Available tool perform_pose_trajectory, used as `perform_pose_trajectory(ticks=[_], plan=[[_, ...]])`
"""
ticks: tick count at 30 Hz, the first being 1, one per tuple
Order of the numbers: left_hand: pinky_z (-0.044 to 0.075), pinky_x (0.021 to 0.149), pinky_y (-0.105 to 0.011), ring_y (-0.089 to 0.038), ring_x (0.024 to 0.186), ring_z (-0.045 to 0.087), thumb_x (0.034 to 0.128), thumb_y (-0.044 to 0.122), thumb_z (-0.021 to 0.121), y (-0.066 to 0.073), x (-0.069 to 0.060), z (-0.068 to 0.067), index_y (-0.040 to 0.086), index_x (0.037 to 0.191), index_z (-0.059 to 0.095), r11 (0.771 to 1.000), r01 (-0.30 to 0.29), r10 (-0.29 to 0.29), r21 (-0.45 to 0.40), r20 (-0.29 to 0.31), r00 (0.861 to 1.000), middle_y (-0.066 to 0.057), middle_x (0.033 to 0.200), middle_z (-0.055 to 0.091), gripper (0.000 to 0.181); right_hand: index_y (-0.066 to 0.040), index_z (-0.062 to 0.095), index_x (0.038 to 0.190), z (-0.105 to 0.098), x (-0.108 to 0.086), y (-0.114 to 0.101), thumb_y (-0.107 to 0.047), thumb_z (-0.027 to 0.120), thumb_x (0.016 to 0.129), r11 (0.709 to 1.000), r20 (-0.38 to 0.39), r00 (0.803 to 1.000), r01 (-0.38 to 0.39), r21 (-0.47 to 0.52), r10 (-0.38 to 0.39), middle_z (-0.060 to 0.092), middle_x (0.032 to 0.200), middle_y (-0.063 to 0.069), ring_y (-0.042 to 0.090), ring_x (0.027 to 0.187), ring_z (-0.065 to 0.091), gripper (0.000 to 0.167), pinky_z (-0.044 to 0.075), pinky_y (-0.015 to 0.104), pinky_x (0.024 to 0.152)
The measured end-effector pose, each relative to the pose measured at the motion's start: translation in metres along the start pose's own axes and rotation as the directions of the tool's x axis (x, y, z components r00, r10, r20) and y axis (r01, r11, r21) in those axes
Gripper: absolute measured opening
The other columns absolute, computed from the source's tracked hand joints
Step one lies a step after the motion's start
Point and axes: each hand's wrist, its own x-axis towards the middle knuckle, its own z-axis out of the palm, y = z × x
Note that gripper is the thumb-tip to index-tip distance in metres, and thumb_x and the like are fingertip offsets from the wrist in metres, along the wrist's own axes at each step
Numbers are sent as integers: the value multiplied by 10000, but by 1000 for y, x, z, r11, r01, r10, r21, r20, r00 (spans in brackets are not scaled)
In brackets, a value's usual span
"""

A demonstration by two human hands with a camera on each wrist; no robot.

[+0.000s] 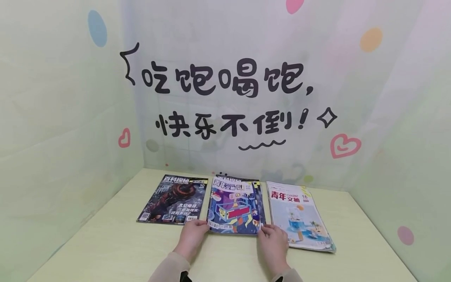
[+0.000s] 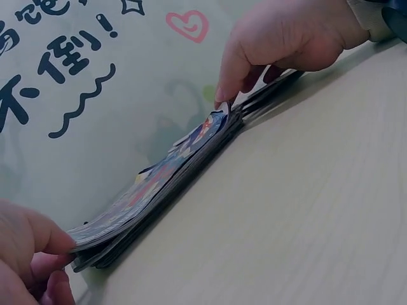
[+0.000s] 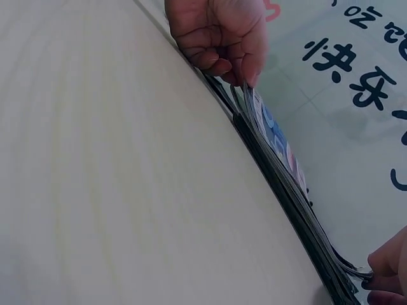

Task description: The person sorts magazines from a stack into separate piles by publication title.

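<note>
In the head view a purple and blue magazine [image 1: 232, 209] lies on top of a middle stack, with a darker magazine showing at its edge. My left hand [image 1: 193, 238] pinches its near left corner between thumb and fingers; my right hand [image 1: 273, 246] pinches the near right corner. The left wrist view shows the magazine [image 2: 159, 178] slightly lifted at its near corners above the darker ones, between my left hand [image 2: 32, 254] and my right hand [image 2: 292, 38]. In the right wrist view a thin gap separates upper magazine [image 3: 280, 143] from lower ones.
A dark magazine [image 1: 172, 199] lies at the left of the table [image 1: 225, 258]. At the right is a stack topped by a white and blue magazine [image 1: 299, 219]. Behind the table hangs a pale curtain [image 1: 225, 47] with black lettering and coloured shapes.
</note>
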Motion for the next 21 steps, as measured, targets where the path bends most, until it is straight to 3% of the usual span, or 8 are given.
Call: perform_pose_trajectory(ticks=[7, 12, 18, 21], plan=[[494, 749, -374, -256, 870, 562, 779, 61, 644, -1, -6, -9, -54, 938, 658, 999, 15, -15, 30, 17, 1000, -152, 963, 634, 196, -29, 745, 916, -5, -7, 0, -191, 667, 858, 997, 17, 999, 34, -75, -33, 620, 1088, 134, 370, 1107, 444, 189, 317, 572, 954], [469, 630, -295, -219, 782, 536, 787, 59, 623, -2, -7, -11, -55, 943, 634, 999, 46, -47, 17, 39, 998, -128, 901, 611, 193, -11, 734, 861, -8, -10, -3, -143, 648, 867, 997, 27, 998, 64, -40, -63, 622, 943, 104, 316, 954, 528, 158, 431, 503, 858], [484, 527, -271, -153, 596, 529, 826, 51, 602, -3, -9, -9, -70, 959, 598, 993, 80, -75, -85, 64, 995, -90, 766, 580, 180, -10, 710, 885, -9, -8, -3, -156, 589, 914, 999, 98, 995, -22, 26, 19, 666, 876, 87, 260, 846, 606, 192, 499, 474, 784], [521, 506, -270, -140, 560, 557, 867, 35, 589, -2, -10, -8, -87, 967, 563, 984, 91, -78, -151, 94, 993, -103, 735, 578, 160, -24, 708, 907, -7, -7, -4, -221, 595, 924, 998, 98, 994, -51, 36, 47, 688, 873, 77, 244, 823, 619, 228, 509, 464, 770]])
